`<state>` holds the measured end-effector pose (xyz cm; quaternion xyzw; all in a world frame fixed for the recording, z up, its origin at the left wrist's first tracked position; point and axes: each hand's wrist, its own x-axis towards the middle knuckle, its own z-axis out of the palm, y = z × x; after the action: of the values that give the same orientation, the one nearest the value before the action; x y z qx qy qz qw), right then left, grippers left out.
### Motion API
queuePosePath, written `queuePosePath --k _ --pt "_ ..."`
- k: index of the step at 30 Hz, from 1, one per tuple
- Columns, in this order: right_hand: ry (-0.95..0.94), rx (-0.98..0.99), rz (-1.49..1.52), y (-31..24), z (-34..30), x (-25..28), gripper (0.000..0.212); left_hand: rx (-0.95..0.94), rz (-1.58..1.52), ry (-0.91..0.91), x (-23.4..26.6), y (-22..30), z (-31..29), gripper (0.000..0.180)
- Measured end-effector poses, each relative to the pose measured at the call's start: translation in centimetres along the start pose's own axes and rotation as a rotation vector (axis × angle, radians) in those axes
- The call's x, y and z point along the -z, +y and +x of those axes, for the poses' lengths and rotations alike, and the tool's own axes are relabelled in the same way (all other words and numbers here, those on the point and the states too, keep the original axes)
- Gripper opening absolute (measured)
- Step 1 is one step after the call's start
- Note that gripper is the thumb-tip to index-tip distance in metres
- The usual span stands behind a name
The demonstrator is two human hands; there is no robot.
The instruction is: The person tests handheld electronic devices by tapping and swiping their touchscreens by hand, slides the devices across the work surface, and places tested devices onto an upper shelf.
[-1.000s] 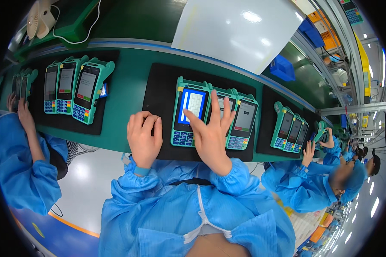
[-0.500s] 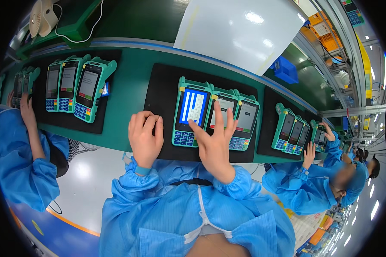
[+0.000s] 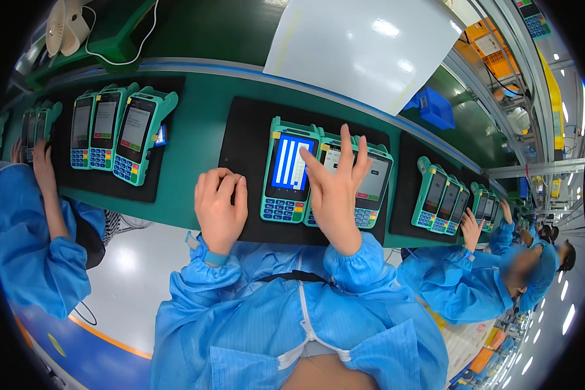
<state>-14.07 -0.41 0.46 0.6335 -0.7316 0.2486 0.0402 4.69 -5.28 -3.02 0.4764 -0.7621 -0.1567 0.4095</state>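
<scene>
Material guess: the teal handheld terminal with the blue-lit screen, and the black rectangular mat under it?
Teal handheld terminal: probably moulded plastic, satin finish, by its rounded, uniformly coloured edges.
Black rectangular mat: perhaps rubber or foam; matte, no glossy highlights.

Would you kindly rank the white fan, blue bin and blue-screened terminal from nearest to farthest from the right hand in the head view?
1. Blue-screened terminal: by the right hand, under its index fingertip.
2. Blue bin: up and to the right.
3. White fan: far upper left.
</scene>
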Motion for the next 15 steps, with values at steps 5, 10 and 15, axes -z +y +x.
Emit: queuePosePath --k 5,10,15 --pt "-0.132 -0.025 0.034 -1.5 -4.0 1.3 0.039 0.004 -0.008 -0.015 0.1 0.0 0.0 0.003" --pt "-0.149 -0.018 0.02 -1.5 -4.4 1.6 0.037 0.009 -0.003 -0.014 0.1 0.0 0.1 0.004" --pt "-0.086 -0.038 0.011 -0.4 -3.1 1.0 0.036 -0.006 -0.004 -0.005 0.0 -0.2 0.0 0.004"
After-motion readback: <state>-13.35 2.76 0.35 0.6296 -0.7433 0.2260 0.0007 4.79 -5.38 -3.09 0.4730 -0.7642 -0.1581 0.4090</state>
